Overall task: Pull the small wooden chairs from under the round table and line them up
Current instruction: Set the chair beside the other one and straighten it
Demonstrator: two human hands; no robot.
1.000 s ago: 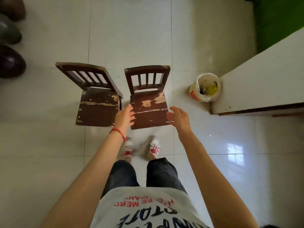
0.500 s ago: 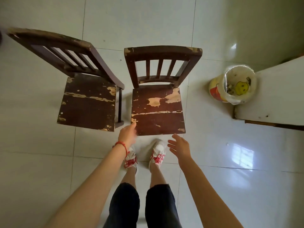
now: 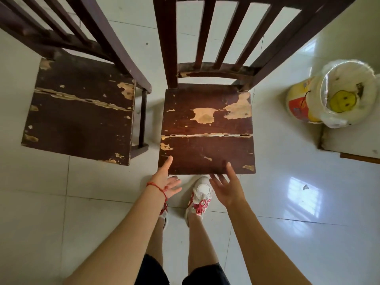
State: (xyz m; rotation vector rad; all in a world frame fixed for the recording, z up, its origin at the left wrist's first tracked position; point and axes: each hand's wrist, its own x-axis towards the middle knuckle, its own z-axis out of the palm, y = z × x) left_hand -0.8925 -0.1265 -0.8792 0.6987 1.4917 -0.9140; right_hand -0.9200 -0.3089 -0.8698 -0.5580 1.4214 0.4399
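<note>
While both hands have dropped off the seat | left hand point(image 3: 165, 179) and right hand point(image 3: 227, 189) open, apart, at near edge | right dark worn wooden chair point(image 3: 206, 130) beside left matching chair point(image 3: 80, 108) | placement looks finished.

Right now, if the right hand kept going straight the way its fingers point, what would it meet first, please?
Probably the front edge of the right chair's seat; the right hand is open with one fingertip already over that edge, though depth is unclear.
</note>
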